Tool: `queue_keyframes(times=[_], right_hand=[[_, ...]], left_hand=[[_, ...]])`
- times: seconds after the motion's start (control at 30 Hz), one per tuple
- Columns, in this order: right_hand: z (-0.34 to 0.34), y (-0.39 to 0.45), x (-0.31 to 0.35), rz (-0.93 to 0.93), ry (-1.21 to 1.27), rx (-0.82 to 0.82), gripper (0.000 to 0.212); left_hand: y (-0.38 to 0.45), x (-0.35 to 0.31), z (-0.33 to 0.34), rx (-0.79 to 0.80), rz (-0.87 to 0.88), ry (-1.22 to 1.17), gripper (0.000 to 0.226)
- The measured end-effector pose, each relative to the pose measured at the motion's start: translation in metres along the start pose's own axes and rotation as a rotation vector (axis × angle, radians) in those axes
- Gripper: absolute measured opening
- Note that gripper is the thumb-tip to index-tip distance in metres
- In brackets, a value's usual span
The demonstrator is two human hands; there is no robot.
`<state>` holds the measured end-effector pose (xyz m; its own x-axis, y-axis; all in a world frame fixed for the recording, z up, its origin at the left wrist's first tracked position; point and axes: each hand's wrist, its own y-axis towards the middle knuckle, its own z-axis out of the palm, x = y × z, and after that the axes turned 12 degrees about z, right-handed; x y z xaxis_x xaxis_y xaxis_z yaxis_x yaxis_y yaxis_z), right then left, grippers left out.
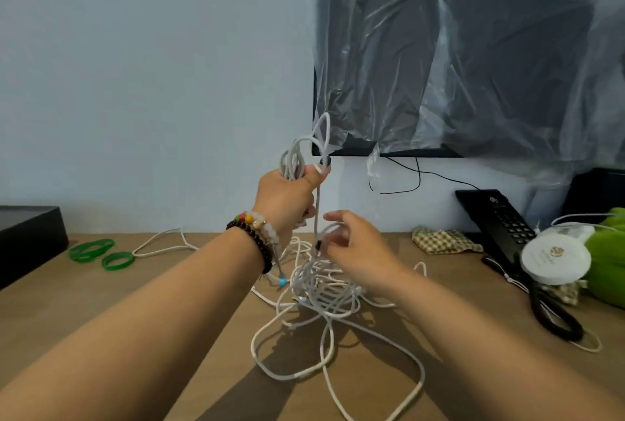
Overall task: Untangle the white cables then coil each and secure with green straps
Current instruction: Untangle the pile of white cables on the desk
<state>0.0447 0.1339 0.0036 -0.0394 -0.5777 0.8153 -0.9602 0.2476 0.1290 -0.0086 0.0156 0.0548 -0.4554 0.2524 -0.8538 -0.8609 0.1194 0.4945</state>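
untangling step: left hand (287,195) grip clenched round raised white cable loops (295,160); right hand (355,244) below it, grip loose, to free next strand.

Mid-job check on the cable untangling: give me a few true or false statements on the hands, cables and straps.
1. The left hand grips a bunch of white cable loops raised above the wooden table. True.
2. Both green ring straps are already around coils. False: they lie loose on the table, far left.
3. The tangled white cable pile is cleared. False: it lies on the table.
4. The right hand is at a hanging strand. True.
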Motion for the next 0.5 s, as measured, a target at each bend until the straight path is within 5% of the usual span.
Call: queue_keyframes(times=[0.27,0.5], right_hand=[[0.018,-0.005,-0.017,0.011,-0.092,0.08,0.017],[0.006,-0.001,0.001,0.077,-0.074,0.062,0.019]], left_hand=[[0.001,-0.035,-0.026,-0.059,0.025,-0.158,0.021],[-0.007,-0.026,-0.035,-0.109,-0.025,-0.168,0.017]])
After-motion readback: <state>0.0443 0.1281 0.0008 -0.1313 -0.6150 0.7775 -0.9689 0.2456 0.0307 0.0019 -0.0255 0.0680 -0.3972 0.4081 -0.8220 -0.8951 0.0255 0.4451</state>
